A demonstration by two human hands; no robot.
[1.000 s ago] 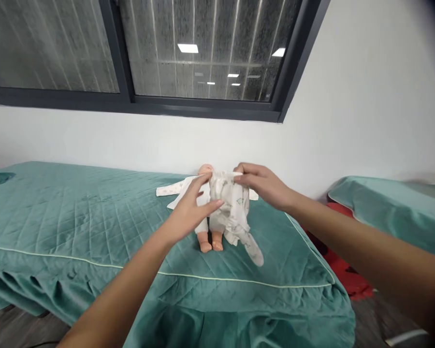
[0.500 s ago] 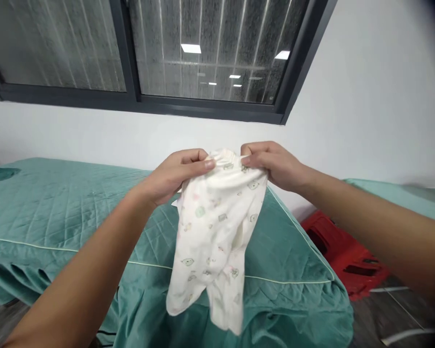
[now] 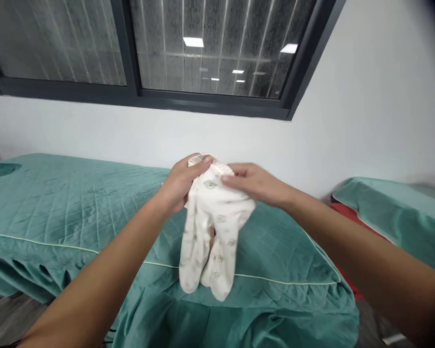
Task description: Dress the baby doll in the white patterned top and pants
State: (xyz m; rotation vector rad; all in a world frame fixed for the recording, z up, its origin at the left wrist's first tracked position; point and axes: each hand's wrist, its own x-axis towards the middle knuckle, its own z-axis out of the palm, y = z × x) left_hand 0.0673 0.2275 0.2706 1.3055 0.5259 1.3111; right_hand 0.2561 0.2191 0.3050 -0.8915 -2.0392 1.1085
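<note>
Pants hang legs downward above the bed, because left hand and right hand both have narrow grip on the waist.

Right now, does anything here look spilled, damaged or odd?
Nothing stands out: I see no spill or damage. The pants hang creased and a little uneven, but that looks ordinary for soft cloth held up.

Printed white pants, green bedspread
</note>
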